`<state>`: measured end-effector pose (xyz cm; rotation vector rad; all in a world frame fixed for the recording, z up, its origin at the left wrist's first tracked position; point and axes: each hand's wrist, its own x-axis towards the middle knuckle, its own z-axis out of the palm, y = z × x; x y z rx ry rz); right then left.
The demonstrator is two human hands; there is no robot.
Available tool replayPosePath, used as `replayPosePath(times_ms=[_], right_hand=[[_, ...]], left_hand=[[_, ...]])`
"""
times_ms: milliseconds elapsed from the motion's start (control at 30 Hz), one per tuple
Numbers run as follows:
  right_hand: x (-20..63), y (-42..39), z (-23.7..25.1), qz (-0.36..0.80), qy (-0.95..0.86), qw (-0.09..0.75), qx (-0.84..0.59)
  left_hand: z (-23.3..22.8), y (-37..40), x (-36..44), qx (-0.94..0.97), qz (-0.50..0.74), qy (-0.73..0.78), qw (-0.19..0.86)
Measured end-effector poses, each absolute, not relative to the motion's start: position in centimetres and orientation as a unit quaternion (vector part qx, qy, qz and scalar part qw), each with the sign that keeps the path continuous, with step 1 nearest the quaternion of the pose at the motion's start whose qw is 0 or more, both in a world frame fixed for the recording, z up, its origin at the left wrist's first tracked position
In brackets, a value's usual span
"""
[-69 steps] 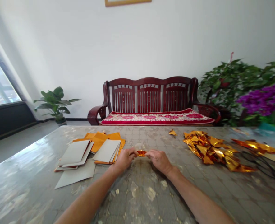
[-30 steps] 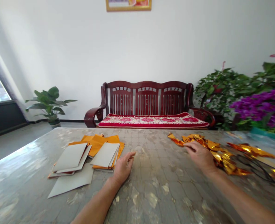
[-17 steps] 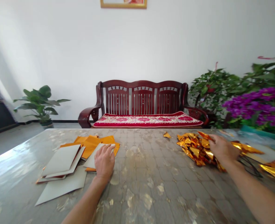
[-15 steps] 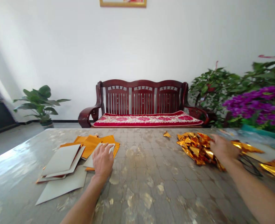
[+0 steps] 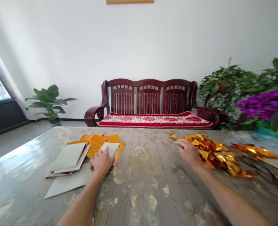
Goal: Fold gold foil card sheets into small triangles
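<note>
My left hand (image 5: 102, 160) rests on the near edge of a small white sheet (image 5: 111, 147), its fingers apart. Orange paper sheets (image 5: 95, 142) lie under and behind it. White-backed sheets (image 5: 69, 155) form a loose stack to its left. With fingers stretched to the left and nothing visible in them, my right hand (image 5: 188, 152) hovers over or touches the table just left of a heap of shiny gold foil pieces (image 5: 207, 146). A small gold foil scrap (image 5: 173, 135) lies just beyond its fingertips.
The patterned table (image 5: 141, 185) spreads between both piles. Dark cables or straps (image 5: 262, 168) and more gold foil (image 5: 258, 150) lie at the right. Behind the table stand a wooden bench (image 5: 148, 97) with a red cover, a potted plant (image 5: 51, 100) and purple flowers (image 5: 268, 103).
My right hand has moved left from the far side of the foil heap to its near-left side. The heap now spreads farther right. My left hand has shifted slightly on the sheets.
</note>
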<state>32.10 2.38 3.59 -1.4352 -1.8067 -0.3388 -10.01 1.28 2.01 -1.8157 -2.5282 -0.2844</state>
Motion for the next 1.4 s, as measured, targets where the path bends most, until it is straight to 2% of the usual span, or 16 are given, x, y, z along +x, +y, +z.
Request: replayPosePath(times_ms=[167,333,533,767,967,1400], right_hand=[[26.4,1.6,1.1,0.001,-0.759,0.371,-0.535],[25.3,1.3,-0.5,0.066,-0.750,0.372,-0.544],[26.0,1.4,-0.6,0.085,-0.739,0.377,-0.551],[25.9,1.4,-0.7,0.091,-0.748,0.368,-0.545],[25.8,1.4,-0.5,0.099,-0.746,0.366,-0.548],[25.9,1.6,-0.5,0.111,-0.748,0.357,-0.548]], left_hand=[[2.2,1.1,-9.9,-0.596,-0.075,-0.799,0.017],[2.7,1.0,-9.9,-0.614,-0.093,-0.783,0.026],[2.9,1.4,-10.4,-0.594,-0.115,-0.796,0.008],[2.7,1.2,-10.3,-0.620,-0.107,-0.774,0.079],[3.1,1.2,-10.3,-0.625,-0.123,-0.770,0.024],[3.1,1.9,-10.5,-0.626,-0.104,-0.773,-0.012]])
